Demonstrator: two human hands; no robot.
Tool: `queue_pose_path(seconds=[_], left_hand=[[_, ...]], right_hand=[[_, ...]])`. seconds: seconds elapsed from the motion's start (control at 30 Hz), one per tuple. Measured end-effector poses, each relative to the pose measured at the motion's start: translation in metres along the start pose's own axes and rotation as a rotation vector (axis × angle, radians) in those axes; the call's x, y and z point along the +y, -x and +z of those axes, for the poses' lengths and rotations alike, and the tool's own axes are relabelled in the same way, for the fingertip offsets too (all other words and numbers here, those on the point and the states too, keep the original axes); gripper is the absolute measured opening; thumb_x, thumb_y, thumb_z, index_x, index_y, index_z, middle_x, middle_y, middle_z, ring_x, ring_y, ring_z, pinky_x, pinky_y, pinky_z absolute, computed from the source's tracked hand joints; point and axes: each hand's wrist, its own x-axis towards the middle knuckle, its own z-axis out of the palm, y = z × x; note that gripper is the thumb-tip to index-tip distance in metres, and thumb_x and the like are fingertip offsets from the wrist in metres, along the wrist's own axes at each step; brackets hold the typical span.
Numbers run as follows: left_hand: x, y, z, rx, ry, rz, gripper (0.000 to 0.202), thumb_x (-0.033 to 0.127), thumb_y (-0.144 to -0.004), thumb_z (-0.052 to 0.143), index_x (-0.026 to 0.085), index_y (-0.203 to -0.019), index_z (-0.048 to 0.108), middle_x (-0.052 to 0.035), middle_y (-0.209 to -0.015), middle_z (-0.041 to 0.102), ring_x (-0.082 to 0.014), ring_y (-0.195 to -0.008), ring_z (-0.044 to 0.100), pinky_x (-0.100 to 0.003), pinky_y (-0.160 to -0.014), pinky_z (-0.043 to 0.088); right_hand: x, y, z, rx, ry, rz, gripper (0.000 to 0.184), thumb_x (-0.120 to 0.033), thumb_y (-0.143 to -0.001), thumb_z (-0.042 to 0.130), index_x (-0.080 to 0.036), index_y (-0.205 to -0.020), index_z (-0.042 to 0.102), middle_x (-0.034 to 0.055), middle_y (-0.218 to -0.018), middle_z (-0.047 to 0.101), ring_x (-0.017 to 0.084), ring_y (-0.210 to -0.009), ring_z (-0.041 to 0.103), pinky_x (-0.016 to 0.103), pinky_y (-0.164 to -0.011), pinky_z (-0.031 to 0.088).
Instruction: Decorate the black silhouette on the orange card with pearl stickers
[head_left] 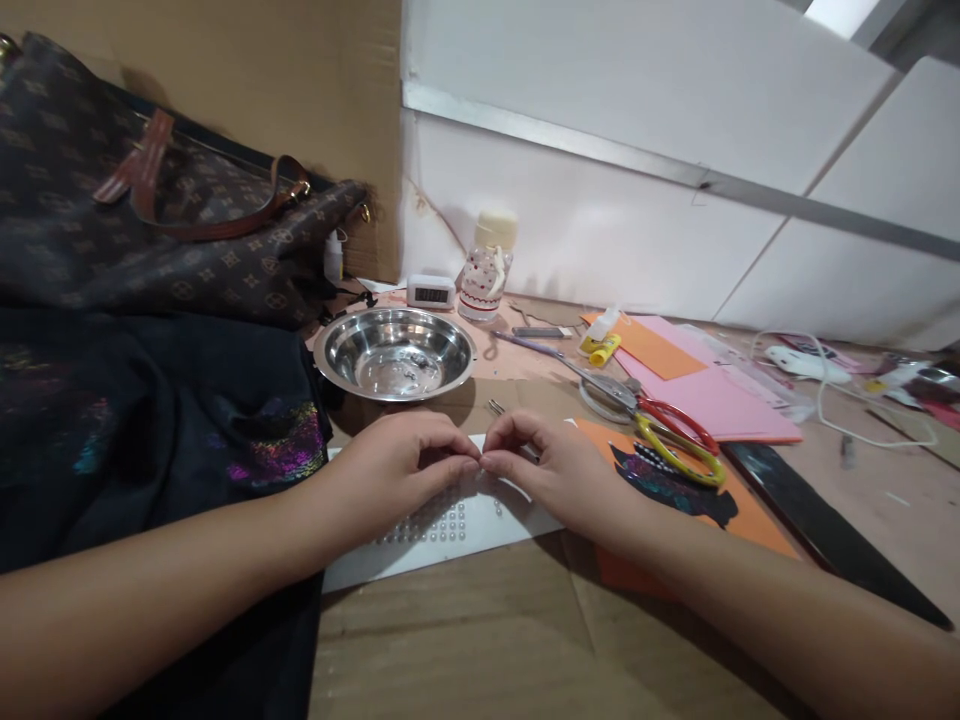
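My left hand [394, 470] and my right hand [551, 470] meet fingertip to fingertip over a white sheet [442, 535] covered with rows of small pearl stickers. Both hands are closed in a pinch; what they pinch is too small to make out. The sheet lies on the brown table in front of me. Under my right wrist is an orange sheet [750, 515] with a dark glittery cut-out shape [675, 490] on it.
A steel bowl [395, 353] sits behind my hands. Scissors [660, 425] with red and yellow handles lie to the right, beside pink paper [712, 395]. A patterned handbag [150, 220] and dark cloth [150, 440] fill the left. A small bottle [486, 265], a timer [431, 291] and glue tubes stand at the back.
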Motion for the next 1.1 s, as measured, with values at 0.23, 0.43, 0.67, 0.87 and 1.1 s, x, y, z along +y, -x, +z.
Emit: queue_pose_path(seconds=[0.23, 0.43, 0.67, 0.87, 1.1], left_hand=[[0.001, -0.002, 0.003, -0.001, -0.044, 0.026, 0.018, 0.028, -0.092, 0.060, 0.020, -0.088, 0.075, -0.0018, -0.082, 0.073, -0.0183, -0.078, 0.065, -0.029, -0.071, 0.046], [0.004, -0.001, 0.002, 0.008, -0.022, 0.003, 0.017, 0.030, -0.090, 0.063, 0.019, -0.088, 0.076, -0.0027, -0.083, 0.073, -0.0189, -0.079, 0.066, -0.029, -0.071, 0.047], [0.004, -0.001, 0.002, -0.005, -0.020, 0.010, 0.019, 0.029, -0.091, 0.061, 0.019, -0.087, 0.076, -0.0027, -0.082, 0.073, -0.0185, -0.077, 0.066, -0.029, -0.070, 0.046], [0.003, 0.000, 0.000, 0.000, 0.009, 0.005, 0.020, 0.027, -0.092, 0.059, 0.020, -0.096, 0.077, -0.0026, -0.088, 0.075, -0.0191, -0.083, 0.068, -0.030, -0.074, 0.049], [0.005, -0.001, 0.002, 0.035, 0.014, -0.032, 0.015, 0.024, -0.088, 0.063, 0.020, -0.090, 0.077, -0.0010, -0.088, 0.077, -0.0180, -0.082, 0.069, -0.028, -0.074, 0.050]], right_hand=[[0.003, -0.002, -0.001, -0.022, -0.072, 0.041, 0.003, -0.017, -0.085, 0.068, -0.020, -0.083, 0.067, -0.0023, -0.077, 0.071, 0.015, -0.076, 0.065, 0.025, -0.067, 0.048], [0.002, 0.000, 0.001, -0.011, -0.083, 0.041, 0.004, -0.019, -0.083, 0.070, -0.020, -0.084, 0.066, -0.0016, -0.079, 0.071, 0.014, -0.074, 0.065, 0.024, -0.065, 0.048], [0.003, -0.001, -0.001, -0.034, -0.100, 0.006, 0.003, -0.018, -0.084, 0.069, -0.020, -0.084, 0.066, -0.0022, -0.078, 0.070, 0.014, -0.074, 0.063, 0.025, -0.066, 0.047], [0.008, -0.002, -0.002, -0.051, -0.133, -0.023, 0.009, -0.028, -0.092, 0.061, -0.020, -0.088, 0.065, 0.0000, -0.081, 0.070, 0.015, -0.077, 0.064, 0.027, -0.069, 0.048], [-0.010, 0.006, -0.028, -0.005, 0.047, -0.071, 0.022, -0.034, -0.097, 0.054, -0.020, -0.085, 0.066, 0.0017, -0.081, 0.071, 0.017, -0.078, 0.064, 0.029, -0.071, 0.048]])
